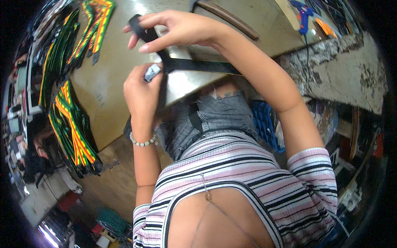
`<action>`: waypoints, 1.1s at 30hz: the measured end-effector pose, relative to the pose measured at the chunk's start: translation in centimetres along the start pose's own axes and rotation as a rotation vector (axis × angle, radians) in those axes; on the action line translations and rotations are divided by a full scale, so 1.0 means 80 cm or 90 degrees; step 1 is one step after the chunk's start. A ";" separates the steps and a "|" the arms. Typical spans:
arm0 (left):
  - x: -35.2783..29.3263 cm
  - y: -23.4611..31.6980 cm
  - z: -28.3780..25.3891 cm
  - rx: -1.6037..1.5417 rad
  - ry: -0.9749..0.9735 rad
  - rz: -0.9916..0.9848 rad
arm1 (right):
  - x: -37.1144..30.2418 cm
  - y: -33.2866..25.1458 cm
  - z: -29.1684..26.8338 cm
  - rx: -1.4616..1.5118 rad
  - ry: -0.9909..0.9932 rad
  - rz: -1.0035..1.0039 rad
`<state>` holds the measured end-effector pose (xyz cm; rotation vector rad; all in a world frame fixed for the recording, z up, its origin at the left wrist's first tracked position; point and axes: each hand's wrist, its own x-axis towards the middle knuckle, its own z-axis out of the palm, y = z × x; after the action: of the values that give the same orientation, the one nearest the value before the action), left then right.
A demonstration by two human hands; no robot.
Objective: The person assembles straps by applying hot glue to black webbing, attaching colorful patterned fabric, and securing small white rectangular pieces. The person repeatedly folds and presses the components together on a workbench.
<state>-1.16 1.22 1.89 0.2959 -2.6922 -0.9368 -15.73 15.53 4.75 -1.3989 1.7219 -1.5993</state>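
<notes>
Gripping, in the curled left hand point(139, 87), a small white piece point(152, 72), exposing it beside the thumb. Bearing, among the bent, spread fingers of the right hand point(175, 29), a raised loop of black strap point(202, 65); holding the thumb apart, blurring too much to tell how firmly. Placing the strap between and beside both hands, above the near edge of the table point(111, 91), and running it rightward behind the right forearm point(264, 66). Including also, at left, bundles of striped straps point(73, 128); beyond the right arm, a brown bar point(228, 17); at far right, a blue glue gun point(305, 17). Possibly risking a twist, from turning the loop unevenly; possibly risking a slip, from pinching too lightly; perhaps dropping the white piece, from loosening the left grip; perhaps snagging on the table's edge, from pulling sideways.
</notes>
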 end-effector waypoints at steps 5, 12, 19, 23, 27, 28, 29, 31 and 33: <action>0.003 -0.029 0.028 -0.029 0.096 0.109 | -0.049 -0.043 0.038 -0.528 0.069 -0.053; -0.003 -0.022 0.034 0.020 0.074 0.182 | -0.137 -0.021 0.176 -0.574 0.266 -0.023; -0.003 -0.018 0.034 0.117 0.042 0.161 | -0.180 -0.035 0.179 -0.584 0.236 0.001; -0.004 -0.020 0.034 0.144 0.041 0.188 | -0.199 -0.036 0.183 -0.522 0.111 0.022; -0.003 -0.018 0.032 0.151 0.026 0.172 | -0.207 -0.031 0.186 -0.523 0.084 0.013; -0.004 -0.018 0.032 0.152 0.022 0.158 | -0.208 -0.031 0.187 -0.526 0.103 -0.003; -0.003 -0.018 0.033 0.149 0.024 0.165 | -0.209 -0.031 0.187 -0.524 0.073 0.025; -0.004 -0.018 0.033 0.144 0.031 0.178 | -0.212 -0.034 0.188 -0.528 0.036 0.061; -0.003 -0.019 0.034 0.143 0.036 0.178 | -0.216 -0.035 0.189 -0.518 0.037 0.078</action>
<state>-1.62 1.67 -1.18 -0.0128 -2.6955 -0.5402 5.04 23.05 -2.27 -1.5235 2.5911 -0.8870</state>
